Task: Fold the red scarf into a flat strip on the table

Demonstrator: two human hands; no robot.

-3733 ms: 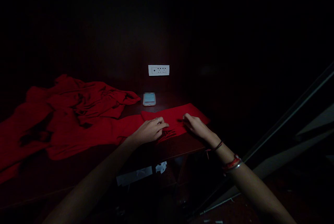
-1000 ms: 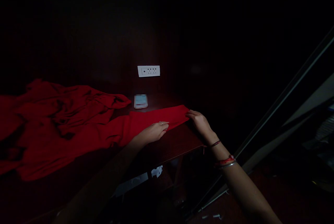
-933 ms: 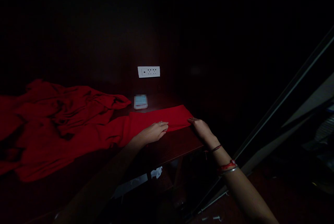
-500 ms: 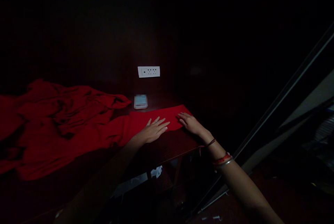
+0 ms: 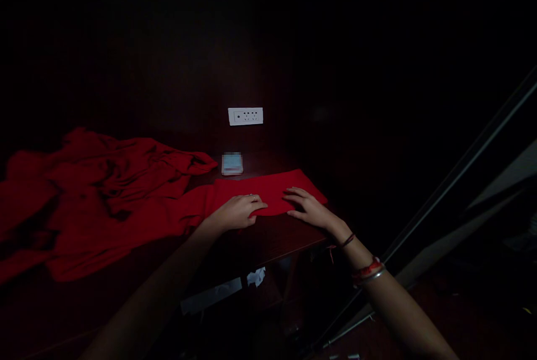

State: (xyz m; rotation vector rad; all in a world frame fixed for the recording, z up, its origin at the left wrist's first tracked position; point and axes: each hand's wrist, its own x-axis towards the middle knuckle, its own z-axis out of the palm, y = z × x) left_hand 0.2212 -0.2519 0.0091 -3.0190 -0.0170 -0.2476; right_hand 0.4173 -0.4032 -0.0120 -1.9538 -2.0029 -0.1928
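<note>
A long red cloth lies across a dark wooden table; its right end is folded flat, its left part is rumpled. My left hand rests on the folded end with its fingers curled at the near edge of the fabric. My right hand lies flat on the cloth beside it, fingers stretched out and slightly apart. A ring shows on my left hand and bracelets on my right wrist.
A small phone-like device lies behind the cloth. A white wall socket is on the dark panel above it. White paper scraps show under the table. A slanted frame stands at the right. The room is very dark.
My right hand slid from the cloth's right end inward over the folded part. My left hand's fingers spread flat, then curled at the fabric's near edge. The view shifted slightly.
</note>
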